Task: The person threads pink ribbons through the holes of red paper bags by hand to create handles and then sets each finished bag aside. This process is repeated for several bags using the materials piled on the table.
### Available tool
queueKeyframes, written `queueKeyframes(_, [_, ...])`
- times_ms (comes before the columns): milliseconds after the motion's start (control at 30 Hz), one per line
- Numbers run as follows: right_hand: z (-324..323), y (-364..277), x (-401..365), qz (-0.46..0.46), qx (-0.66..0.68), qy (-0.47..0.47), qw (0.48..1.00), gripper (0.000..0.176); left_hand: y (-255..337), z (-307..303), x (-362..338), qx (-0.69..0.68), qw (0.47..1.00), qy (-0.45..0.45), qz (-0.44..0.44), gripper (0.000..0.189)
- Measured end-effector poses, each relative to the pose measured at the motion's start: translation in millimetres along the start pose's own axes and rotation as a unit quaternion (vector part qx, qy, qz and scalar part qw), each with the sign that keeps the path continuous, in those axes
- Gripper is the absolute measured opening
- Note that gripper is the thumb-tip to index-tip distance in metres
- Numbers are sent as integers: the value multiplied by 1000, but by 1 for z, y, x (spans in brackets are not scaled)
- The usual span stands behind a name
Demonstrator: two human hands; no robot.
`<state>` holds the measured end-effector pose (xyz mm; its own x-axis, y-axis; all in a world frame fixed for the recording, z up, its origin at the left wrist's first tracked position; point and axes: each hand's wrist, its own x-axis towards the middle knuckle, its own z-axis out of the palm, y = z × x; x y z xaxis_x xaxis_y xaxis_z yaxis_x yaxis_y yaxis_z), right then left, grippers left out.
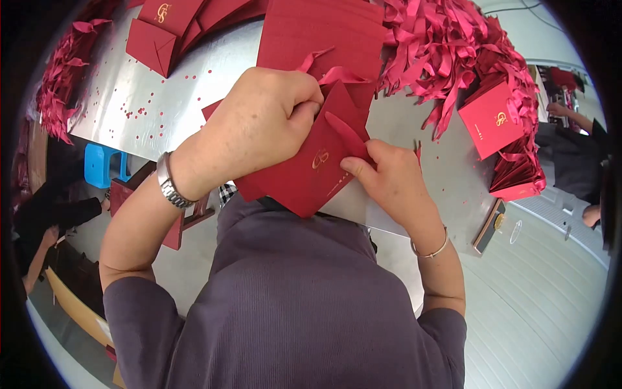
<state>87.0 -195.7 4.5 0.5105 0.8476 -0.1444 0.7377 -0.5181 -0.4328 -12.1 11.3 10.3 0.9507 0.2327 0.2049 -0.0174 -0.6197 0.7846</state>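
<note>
A red paper gift bag (304, 172) with gold lettering lies tilted at the table's front edge, close to my body. My left hand (259, 123) is closed in a pinch at the bag's upper edge, where a red ribbon (340, 74) comes out beside the fingers. Its fingertips are partly hidden. On the right, my right hand (392, 178) pinches a ribbon strip (346, 133) between thumb and fingers, over the bag's printed face. Behind both hands lies a larger red paper piece (317, 35).
Folded red bags (159, 39) stand at the back left, near scattered red dots (139, 111) on the metal table (107, 123). A ribbon heap (440, 52) and ribboned bags (495, 120) fill the right. A blue stool (100, 167) is below left. Other people appear at both sides.
</note>
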Motion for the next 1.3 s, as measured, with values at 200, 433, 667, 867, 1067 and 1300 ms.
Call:
queueKeyframes(200, [4, -14, 8, 31, 112, 25, 993, 39, -11, -1, 1, -1, 998, -59, 29, 11])
queueKeyframes(433, [29, -4, 9, 22, 80, 66, 994, 40, -36, -33, 0, 151, 987, 42, 31, 7])
queueKeyframes(667, [26, -10, 8, 44, 54, 67, 995, 41, -50, -45, -12, 117, 968, 153, -162, 22])
queueKeyframes(867, [22, -11, 8, 42, 31, 57, 997, 40, 1, -9, -67, 135, 973, 164, -88, 22])
queueKeyframes(1067, [6, -3, -7, 26, 104, 27, 994, 38, 0, 15, -80, 149, 973, 147, -96, 23])
queueKeyframes(1300, [-36, 20, -74, 199, 451, -84, 866, 51, -11, 10, -53, 19, 982, 143, -124, 21])
